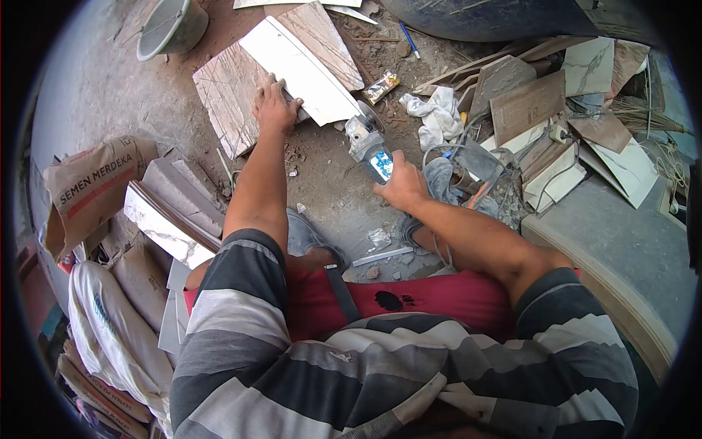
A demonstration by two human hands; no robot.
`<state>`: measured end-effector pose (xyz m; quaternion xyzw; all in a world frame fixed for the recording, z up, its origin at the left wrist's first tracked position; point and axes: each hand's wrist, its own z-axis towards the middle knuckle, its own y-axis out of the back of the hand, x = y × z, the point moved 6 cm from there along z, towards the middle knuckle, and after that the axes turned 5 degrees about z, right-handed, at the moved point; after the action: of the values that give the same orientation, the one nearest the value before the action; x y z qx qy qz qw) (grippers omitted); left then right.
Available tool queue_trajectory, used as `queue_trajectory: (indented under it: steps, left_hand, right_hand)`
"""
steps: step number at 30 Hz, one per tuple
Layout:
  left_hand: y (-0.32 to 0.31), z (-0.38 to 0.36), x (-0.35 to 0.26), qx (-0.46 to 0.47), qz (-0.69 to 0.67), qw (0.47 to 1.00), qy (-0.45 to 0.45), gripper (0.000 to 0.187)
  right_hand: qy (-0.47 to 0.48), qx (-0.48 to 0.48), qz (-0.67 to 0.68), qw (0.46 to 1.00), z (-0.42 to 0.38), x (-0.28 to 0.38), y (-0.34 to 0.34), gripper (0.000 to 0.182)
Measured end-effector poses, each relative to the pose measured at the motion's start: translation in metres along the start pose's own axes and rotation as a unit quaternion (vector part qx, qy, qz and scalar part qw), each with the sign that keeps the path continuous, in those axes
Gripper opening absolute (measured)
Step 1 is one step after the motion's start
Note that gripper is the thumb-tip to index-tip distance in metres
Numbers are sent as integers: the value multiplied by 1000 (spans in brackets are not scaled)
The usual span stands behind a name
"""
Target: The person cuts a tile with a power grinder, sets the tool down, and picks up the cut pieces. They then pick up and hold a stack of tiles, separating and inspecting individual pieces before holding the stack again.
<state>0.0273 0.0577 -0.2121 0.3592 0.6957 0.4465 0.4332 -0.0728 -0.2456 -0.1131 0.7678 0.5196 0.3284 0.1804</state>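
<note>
A long white rectangular ceramic tile strip (300,69) lies slantwise on the dusty grey concrete floor (329,175), far from the person and a little left of centre, resting across a brown-veined marble-pattern tile (227,91) with a second brown-veined tile (325,40) just beyond it. The left hand (276,106) lies palm down with fingers spread, pressing on the near edge of the white strip where it overlaps the veined tile.

Just right of the strip's near end, a small grey-bodied angle grinder with a blue label (369,146) points its disc end at the strip; whether the disc touches the tile cannot be told. The right hand (401,186) is wrapped tight around the rear of the grinder body, fingers curled on it.

Between the forearms, near the person, a grey sandal (307,234) sits on the floor beside a thin white tile offcut (382,256). Farther right lie a crumpled white rag (439,113), a grey cloth (442,179) tangled with cables, and a loose heap of brown and white tile pieces (541,110). A small shiny snack wrapper (382,86) lies near the strip's right side, and a blue pen (409,40) farther off.

To the left, a brown paper cement sack printed SEMEN MERDEKA (91,186) leans by a stack of white marble-pattern tiles (172,219), with white woven sacks (110,322) nearer. A grey plastic bucket (172,28) stands at far left.
</note>
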Motion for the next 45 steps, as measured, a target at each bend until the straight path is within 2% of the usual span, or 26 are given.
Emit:
queue_trajectory:
  steps: [5, 7, 13, 18, 23, 29, 35, 45]
  left_hand:
    - [-3, 1, 2, -5, -28, 1000, -2, 68]
    - [0, 0, 2, -1, -29, 1000, 9, 68]
    - [-3, 1, 3, 3, -43, 999, 1, 69]
    - [4, -2, -3, 13, -21, 1000, -3, 70]
    - [3, -2, -5, 16, -17, 1000, -9, 66]
    - [-3, -2, 0, 20, -32, 999, 15, 70]
    - [-2, -1, 0, 27, -37, 999, 7, 72]
    - [-5, -3, 1, 31, -48, 998, 0, 74]
  right_hand:
    - [26, -26, 20, 999, 15, 33, 22, 68]
    - [66, -70, 37, 995, 36, 58, 35, 67]
    - [122, -117, 51, 984, 99, 157, 71, 73]
    - [139, -84, 58, 985, 142, 225, 75, 80]
    - [151, -78, 71, 983, 180, 268, 62, 76]
    - [148, -64, 67, 985, 211, 283, 47, 77]
    - [160, -73, 77, 981, 217, 281, 42, 71]
    - [142, -52, 69, 986, 220, 284, 44, 74]
